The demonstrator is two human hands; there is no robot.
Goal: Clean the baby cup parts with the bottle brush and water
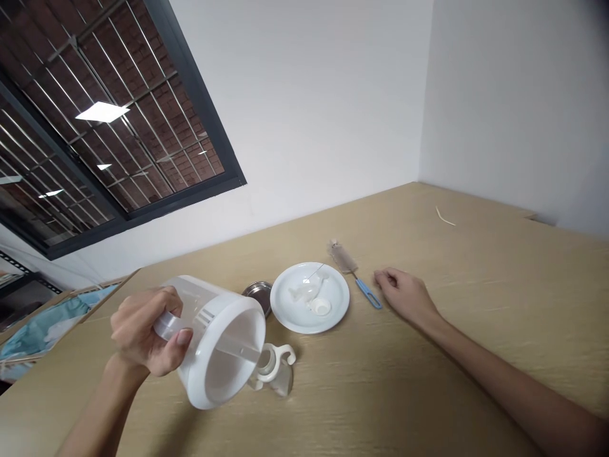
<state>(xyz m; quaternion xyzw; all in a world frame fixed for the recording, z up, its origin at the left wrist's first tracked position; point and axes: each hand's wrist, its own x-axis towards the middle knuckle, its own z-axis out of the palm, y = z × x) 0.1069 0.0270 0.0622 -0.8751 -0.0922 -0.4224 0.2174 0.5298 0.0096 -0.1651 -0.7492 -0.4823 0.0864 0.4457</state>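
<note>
My left hand [147, 330] is wrapped round the handle of a translucent white plastic jug [197, 311]. The jug is tipped over to the right, its wide rim close to a small baby bottle [280, 377] with a white two-handled collar. That bottle stands on the table, partly hidden by the jug's rim; I cannot tell whether liquid is flowing. My right hand [404, 293] rests on the table with its fingers curled in and nothing visible in them. Just left of it lies a bottle brush [366, 292] with a blue handle, its bristle end near the plate.
Behind the bottle sits a white plate [309, 327] holding a clear plastic piece [307, 289] and a white ring [321, 307]. A round metal dish [259, 292] is partly behind the jug. A thin pale strip [445, 217] lies far right. Walls and a barred window [118, 127] border the table.
</note>
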